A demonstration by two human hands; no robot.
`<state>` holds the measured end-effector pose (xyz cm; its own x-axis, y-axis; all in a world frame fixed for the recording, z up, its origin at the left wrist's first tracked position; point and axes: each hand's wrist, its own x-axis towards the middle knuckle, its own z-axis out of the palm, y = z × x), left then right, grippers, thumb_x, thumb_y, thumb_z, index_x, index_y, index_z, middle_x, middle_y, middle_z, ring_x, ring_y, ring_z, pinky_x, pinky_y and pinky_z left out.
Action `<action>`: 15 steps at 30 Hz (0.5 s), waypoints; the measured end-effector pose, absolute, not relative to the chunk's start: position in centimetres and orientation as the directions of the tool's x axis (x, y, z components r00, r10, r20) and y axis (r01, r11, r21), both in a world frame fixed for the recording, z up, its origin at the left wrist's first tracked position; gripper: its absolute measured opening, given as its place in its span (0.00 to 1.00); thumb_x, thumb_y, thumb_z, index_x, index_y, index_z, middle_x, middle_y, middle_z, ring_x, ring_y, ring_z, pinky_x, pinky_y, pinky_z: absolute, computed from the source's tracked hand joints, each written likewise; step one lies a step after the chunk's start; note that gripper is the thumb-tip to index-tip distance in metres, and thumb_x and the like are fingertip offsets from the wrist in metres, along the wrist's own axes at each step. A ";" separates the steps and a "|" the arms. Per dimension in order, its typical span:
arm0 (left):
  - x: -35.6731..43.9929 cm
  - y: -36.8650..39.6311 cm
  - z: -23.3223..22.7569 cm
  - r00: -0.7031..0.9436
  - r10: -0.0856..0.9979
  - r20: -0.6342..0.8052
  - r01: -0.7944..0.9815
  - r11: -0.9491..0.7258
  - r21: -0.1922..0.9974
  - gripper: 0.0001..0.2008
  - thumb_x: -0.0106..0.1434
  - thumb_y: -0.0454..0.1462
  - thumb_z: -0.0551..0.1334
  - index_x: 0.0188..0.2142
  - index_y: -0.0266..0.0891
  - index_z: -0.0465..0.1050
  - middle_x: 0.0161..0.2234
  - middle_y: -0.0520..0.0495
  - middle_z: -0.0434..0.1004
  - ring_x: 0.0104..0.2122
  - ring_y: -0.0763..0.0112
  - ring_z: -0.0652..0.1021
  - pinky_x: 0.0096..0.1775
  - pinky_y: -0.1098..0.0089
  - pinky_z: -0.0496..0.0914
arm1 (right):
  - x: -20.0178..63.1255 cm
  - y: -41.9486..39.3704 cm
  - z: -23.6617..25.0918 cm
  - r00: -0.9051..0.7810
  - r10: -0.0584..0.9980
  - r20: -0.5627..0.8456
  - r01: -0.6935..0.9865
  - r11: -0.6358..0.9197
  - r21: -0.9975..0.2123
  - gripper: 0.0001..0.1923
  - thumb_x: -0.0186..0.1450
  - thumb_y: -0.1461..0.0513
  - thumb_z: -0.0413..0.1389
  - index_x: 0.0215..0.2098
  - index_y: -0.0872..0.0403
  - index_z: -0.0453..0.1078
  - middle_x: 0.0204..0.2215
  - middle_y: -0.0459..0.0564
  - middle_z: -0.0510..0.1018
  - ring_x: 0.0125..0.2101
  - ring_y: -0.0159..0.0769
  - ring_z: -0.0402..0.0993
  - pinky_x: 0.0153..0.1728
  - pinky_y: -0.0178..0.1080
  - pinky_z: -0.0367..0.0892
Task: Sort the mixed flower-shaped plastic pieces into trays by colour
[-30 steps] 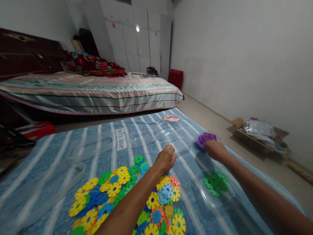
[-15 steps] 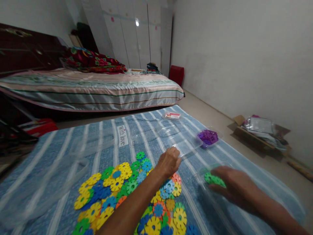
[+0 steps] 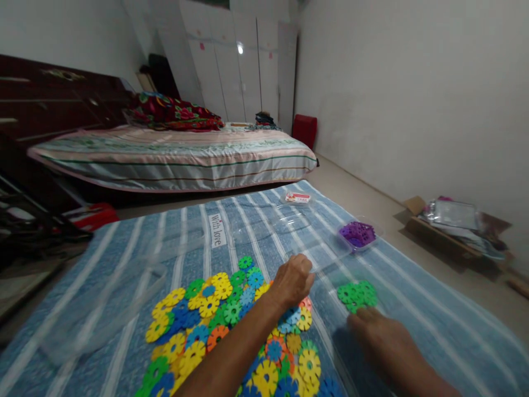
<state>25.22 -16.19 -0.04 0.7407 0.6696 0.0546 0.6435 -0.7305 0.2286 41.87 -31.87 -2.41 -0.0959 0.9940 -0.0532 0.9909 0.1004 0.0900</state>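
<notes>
Sorting of pieces by colour appears to be at an early stage. On the blue-and-white striped mattress cover (image 3: 124, 259), the mixed heap of flat plastic flower-shaped discs in yellow, blue, green and orange (image 3: 231, 331) is large and unsorted; it accounts for most of the remaining work. The left hand (image 3: 293, 280) rests at the far edge of this heap, fingers curled into a loose fist; whether they pinch a disc cannot be told. Just right of it, a small group of green discs (image 3: 356, 294) lies in a clear plastic tray (image 3: 372, 317) whose outline is faint. The right hand (image 3: 382, 336) lies at the near side of that group, fingers reaching towards it, blurred; nothing is seen in its grasp. Further back and right, a clear square tub of purple discs (image 3: 357, 234) stands apart, judged finished. Yellow, blue and orange have no visible separate group as yet
</notes>
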 end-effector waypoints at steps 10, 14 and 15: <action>24.2 -15.8 -0.4 0.767 0.633 0.103 0.583 -0.755 0.300 0.06 0.65 0.37 0.57 0.37 0.37 0.69 0.39 0.44 0.75 0.42 0.64 0.75 0.45 0.67 0.70 | 40.4 -30.4 -5.3 -0.109 0.990 0.085 0.994 0.111 -0.022 0.14 0.58 0.77 0.55 0.31 0.52 0.74 0.29 0.47 0.77 0.31 0.36 0.71 0.28 0.34 0.57; 24.6 -15.9 -0.1 0.779 0.623 0.071 0.576 -0.756 0.311 0.07 0.66 0.38 0.57 0.35 0.37 0.70 0.37 0.44 0.75 0.40 0.65 0.75 0.43 0.68 0.70 | 40.7 -31.0 -5.8 -0.115 0.981 0.154 0.992 0.120 -0.026 0.15 0.58 0.77 0.53 0.30 0.53 0.72 0.28 0.46 0.74 0.30 0.36 0.69 0.27 0.34 0.58; 24.6 -16.0 0.0 0.781 0.621 0.064 0.575 -0.756 0.313 0.07 0.66 0.38 0.57 0.35 0.37 0.70 0.36 0.44 0.75 0.39 0.65 0.76 0.42 0.68 0.70 | 40.8 -31.2 -5.7 -0.124 0.979 0.162 0.991 0.130 -0.028 0.15 0.58 0.77 0.53 0.30 0.53 0.72 0.28 0.46 0.74 0.30 0.36 0.70 0.27 0.34 0.59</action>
<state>24.62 -16.01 -0.05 0.7811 0.6210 0.0643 0.5752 -0.7559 0.3127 40.78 -31.19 -5.66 -0.1237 0.9790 0.1618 0.9911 0.1298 -0.0280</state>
